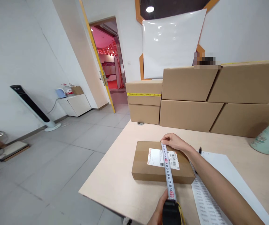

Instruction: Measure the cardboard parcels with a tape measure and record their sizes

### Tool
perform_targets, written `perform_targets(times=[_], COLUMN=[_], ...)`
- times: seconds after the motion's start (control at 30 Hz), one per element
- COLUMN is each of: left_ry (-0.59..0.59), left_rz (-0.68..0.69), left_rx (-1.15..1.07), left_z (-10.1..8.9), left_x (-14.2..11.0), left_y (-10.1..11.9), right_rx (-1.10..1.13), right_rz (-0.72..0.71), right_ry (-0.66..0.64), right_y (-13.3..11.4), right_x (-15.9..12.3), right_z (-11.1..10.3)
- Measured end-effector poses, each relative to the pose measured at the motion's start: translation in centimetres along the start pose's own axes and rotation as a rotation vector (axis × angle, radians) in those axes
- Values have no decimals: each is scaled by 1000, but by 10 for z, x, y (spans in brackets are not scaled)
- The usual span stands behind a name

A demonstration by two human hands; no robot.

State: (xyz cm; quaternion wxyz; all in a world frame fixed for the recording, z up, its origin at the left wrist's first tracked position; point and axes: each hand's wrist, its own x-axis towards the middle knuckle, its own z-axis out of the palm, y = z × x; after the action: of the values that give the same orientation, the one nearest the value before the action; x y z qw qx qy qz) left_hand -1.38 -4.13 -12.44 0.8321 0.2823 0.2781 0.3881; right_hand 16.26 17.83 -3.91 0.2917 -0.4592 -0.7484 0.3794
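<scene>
A brown cardboard box (141,156) with a white shipping label (155,157) lies flat on the pale wooden table (115,172). Across its top runs the drawn-out blade of a tape measure (172,213). At the near end, my left hand (159,207) is closed on the black tape case, partly cut off by the bottom of the view. My right hand (173,141) pinches the blade's end at the far edge of the box. Under my right forearm lie printed paper sheets (221,168) and a black pen (200,150).
Large cardboard boxes (190,114) are stacked along the table's far side. A pale green cup (267,134) with a pink rim is at the right. On the left the table's edge drops to a tiled floor (78,162), with a tower fan (31,106) by the wall.
</scene>
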Motion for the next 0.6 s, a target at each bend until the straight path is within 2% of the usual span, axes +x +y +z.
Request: perform_targets(times=[0.27,0.6], left_ry=[-75,-58], left_rz=[31,26], left_rx=[-10,12], left_z=[-12,-14], left_x=[-3,-2], left_y=[0,-2], right_rx=[12,14], right_rz=[1,7], right_ry=[-4,-4], right_y=[-3,-5], right_x=[-1,-1], right_z=[0,0])
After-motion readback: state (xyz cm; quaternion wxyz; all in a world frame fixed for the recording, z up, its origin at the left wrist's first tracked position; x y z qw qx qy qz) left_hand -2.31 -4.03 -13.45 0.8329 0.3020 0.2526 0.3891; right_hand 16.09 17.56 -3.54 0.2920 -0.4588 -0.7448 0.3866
